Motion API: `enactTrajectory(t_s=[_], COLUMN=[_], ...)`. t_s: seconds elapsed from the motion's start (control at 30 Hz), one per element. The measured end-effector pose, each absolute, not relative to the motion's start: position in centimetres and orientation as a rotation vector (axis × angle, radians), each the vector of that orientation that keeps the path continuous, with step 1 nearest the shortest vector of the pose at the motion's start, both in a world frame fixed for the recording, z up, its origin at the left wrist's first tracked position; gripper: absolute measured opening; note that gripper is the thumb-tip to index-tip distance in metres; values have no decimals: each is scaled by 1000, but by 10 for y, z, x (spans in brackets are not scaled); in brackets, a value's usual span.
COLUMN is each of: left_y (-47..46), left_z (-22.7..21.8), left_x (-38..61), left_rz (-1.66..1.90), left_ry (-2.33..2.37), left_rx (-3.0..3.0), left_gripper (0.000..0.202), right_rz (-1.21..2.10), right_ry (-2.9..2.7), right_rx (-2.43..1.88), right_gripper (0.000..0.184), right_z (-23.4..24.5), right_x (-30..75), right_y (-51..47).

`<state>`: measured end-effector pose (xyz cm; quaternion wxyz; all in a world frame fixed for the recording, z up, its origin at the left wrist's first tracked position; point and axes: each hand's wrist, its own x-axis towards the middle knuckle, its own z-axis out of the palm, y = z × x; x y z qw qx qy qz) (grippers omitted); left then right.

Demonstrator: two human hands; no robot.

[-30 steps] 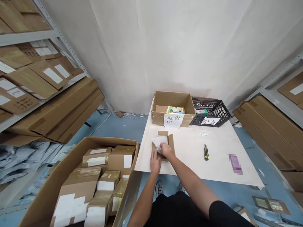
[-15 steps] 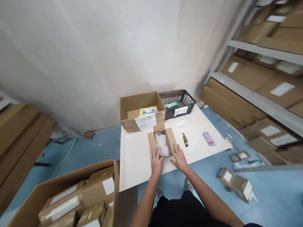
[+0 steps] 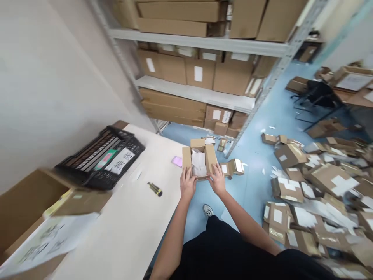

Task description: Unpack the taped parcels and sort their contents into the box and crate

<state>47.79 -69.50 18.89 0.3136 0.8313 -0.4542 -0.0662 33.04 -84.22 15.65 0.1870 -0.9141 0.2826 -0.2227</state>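
Both my hands hold a small open cardboard box [image 3: 211, 157] by its near side, off the right edge of the white table. White packing paper [image 3: 199, 161] lies inside; whatever is under it is hidden. My left hand [image 3: 188, 183] grips the near left corner, fingers over the flap. My right hand [image 3: 217, 180] grips the near right corner. The box's flaps stand folded outward. On the table to the left lies a yellow and black box cutter [image 3: 154, 189], and a blurred pink-purple item [image 3: 176, 161] sits close to the box's left side.
A black plastic crate [image 3: 96, 159] and a larger cardboard box [image 3: 29, 202] with a handwritten paper stand on the table [image 3: 131, 221]. Ahead rises a metal shelf [image 3: 198, 93] full of cartons. A heap of discarded boxes [image 3: 317, 186] covers the floor at right.
My view has swung right, bringing the shelf and the box heap into sight. The small box has been lifted from the table and carried right in both hands.
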Motion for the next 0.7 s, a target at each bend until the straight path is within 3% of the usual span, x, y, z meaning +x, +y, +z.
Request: enactTrajectory(t_s=[0.13,0.27,0.33,0.7], left_y=[-807,-884,-904,-855], left_z=[189,198,203,202], left_x=[447,419,413,449], left_rz=[-262,-366,-366,-267], left_ry=[-1443,-1551,-1561,-1309], left_rx=[2077,1966,1945,2091], left_gripper=[29,48,54,52], right_rz=[-668,-630,-631,-654], right_ry=[1134,1466,1506,984], right_rx=[-2558,-2422,-2357,-2369], right_gripper=[25,58,65,51], right_z=[157,153,147,134], right_x=[274,230,217,282], right_y=[-920,-982,-1004,-993])
